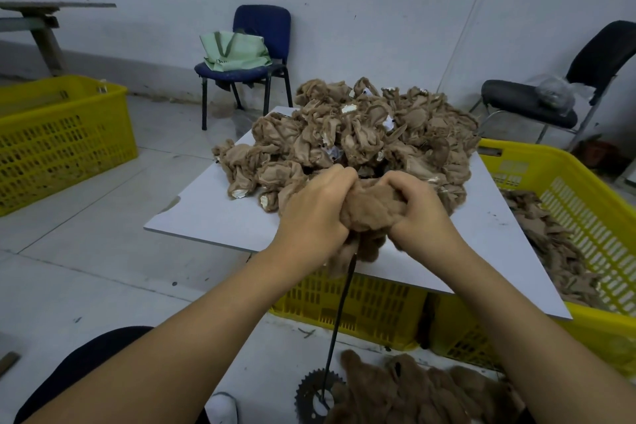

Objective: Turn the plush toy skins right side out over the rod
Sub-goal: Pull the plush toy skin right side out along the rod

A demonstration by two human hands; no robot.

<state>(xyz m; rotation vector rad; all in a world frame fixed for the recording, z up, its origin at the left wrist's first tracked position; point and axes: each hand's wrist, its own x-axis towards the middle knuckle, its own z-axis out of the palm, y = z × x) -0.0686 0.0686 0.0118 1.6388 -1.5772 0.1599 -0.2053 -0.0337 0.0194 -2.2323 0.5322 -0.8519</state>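
Left hand (311, 213) and right hand (418, 208) both clenched on one brown plush skin (370, 208), bunched atop the black rod (339, 313) before the board's unturned pile (347, 134). Mid-eversion, probably; next, peeling the fur down the rod evenly, without snagging.

Rod (339, 317) top hidden inside the skin (368, 208); both hands' fingertips buried in it. Crate (585, 189) right of rod cut off by frame edge.

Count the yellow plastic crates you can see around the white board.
3, possibly more hidden. One yellow crate stands on the floor at far left, one sits under the white board, and one at right holds brown skins.
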